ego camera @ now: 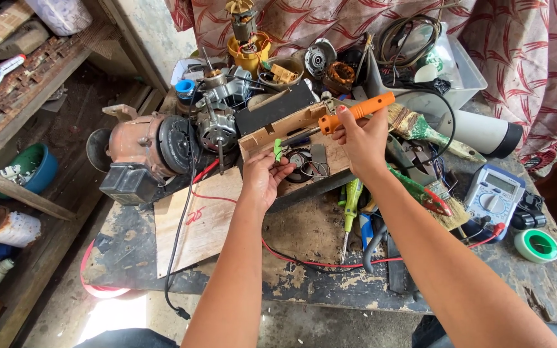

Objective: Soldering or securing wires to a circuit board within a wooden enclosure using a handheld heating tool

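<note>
My right hand (pixel 362 138) grips an orange-handled soldering iron (pixel 356 111), held level above a shallow wooden tray (pixel 259 138). Its tip points left toward the tray's middle. My left hand (pixel 262 177) reaches into the tray's near left side, palm up, with a small green piece (pixel 278 150) at its fingertips. Small dark parts and thin wires (pixel 307 164) lie in the tray between my two hands.
A rusty motor with a black box (pixel 146 151) sits left on the worn bench (pixel 317 283). Paintbrushes (pixel 430 132), a green screwdriver (pixel 351 200), a blue multimeter (pixel 494 196), green tape (pixel 536 246), red wire (pixel 330 264) and a grey bin (pixel 469 80) crowd the right.
</note>
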